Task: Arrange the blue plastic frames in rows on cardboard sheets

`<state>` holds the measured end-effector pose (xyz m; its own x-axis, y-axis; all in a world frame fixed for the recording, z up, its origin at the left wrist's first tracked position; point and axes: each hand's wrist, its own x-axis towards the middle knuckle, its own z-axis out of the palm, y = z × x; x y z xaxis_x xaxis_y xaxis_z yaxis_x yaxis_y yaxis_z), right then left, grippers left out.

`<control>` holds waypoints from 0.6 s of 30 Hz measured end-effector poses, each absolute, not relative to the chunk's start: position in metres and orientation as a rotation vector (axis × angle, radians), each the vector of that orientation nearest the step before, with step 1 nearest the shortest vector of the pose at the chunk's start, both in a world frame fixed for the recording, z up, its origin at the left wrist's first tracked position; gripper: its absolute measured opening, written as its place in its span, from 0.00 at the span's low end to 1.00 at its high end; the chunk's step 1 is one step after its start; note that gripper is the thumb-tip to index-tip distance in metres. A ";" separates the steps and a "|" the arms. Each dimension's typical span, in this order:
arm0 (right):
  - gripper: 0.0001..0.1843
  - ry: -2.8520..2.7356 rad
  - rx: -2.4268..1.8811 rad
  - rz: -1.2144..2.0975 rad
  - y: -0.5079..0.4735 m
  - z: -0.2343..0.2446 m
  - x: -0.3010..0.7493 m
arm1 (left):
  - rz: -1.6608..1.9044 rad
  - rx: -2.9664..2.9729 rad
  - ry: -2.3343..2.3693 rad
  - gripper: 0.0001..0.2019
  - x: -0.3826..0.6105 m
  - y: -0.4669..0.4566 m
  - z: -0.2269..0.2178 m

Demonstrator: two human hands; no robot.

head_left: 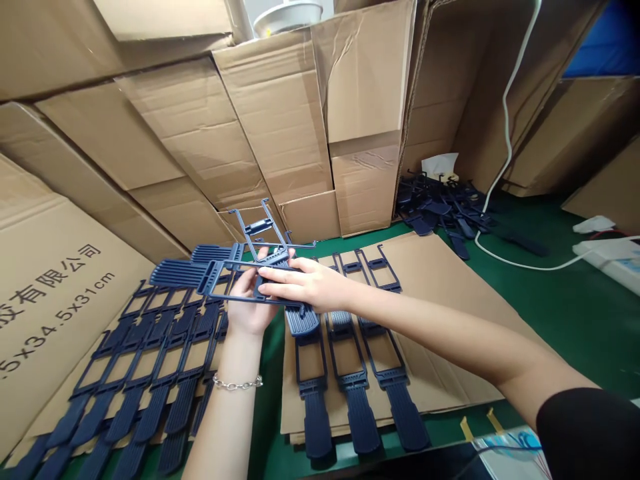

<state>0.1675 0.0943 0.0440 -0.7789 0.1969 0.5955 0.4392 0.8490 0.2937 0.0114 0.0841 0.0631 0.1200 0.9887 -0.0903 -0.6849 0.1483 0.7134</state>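
My left hand [253, 310], with a chain bracelet at its wrist, is closed from below around several dark blue plastic frames with ribbed paddle ends [183, 273]. These pieces lie crossed over one another, some paddles pointing left, one frame [259, 227] sticking up toward the boxes. My right hand [315, 285] reaches in from the right, its fingers laid across the top frame and gripping it. Below the hands, a row of like frames [357, 380] lies on a flat cardboard sheet [450, 333]. The fingers partly cover where the held pieces cross.
At left, overlapping rows of the same frames [135, 380] lie on cardboard beside a printed carton [55, 280]. Stacked boxes [275, 113] form a wall behind. A loose heap of dark blue parts [440, 203] and a white cable [507, 120] are on the green table [565, 293] at right.
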 end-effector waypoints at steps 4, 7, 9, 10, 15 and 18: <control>0.28 -2.535 -0.492 -0.481 0.087 0.047 0.168 | 1.384 0.451 0.686 0.20 0.025 0.087 0.062; 0.26 -2.542 -0.589 -0.462 0.075 0.050 0.166 | 1.438 0.397 0.608 0.21 0.023 0.091 0.054; 0.26 -2.548 -0.667 -0.466 0.065 0.054 0.165 | 1.446 0.405 0.568 0.20 0.019 0.092 0.049; 0.27 -2.558 -0.691 -0.466 0.061 0.056 0.166 | 1.446 0.418 0.562 0.18 0.018 0.093 0.048; 0.32 -2.659 -0.724 -0.248 0.051 0.072 0.168 | 1.492 0.425 0.677 0.11 0.023 0.091 0.052; 0.25 -2.636 -0.706 -0.073 0.058 0.078 0.162 | 1.554 0.458 0.757 0.11 0.029 0.093 0.053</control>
<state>0.1622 0.0583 0.0784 -0.7884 0.4680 0.3993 0.4894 0.8704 -0.0538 0.0289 0.0932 0.0533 -0.1363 0.9803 -0.1427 -0.7166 0.0019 0.6975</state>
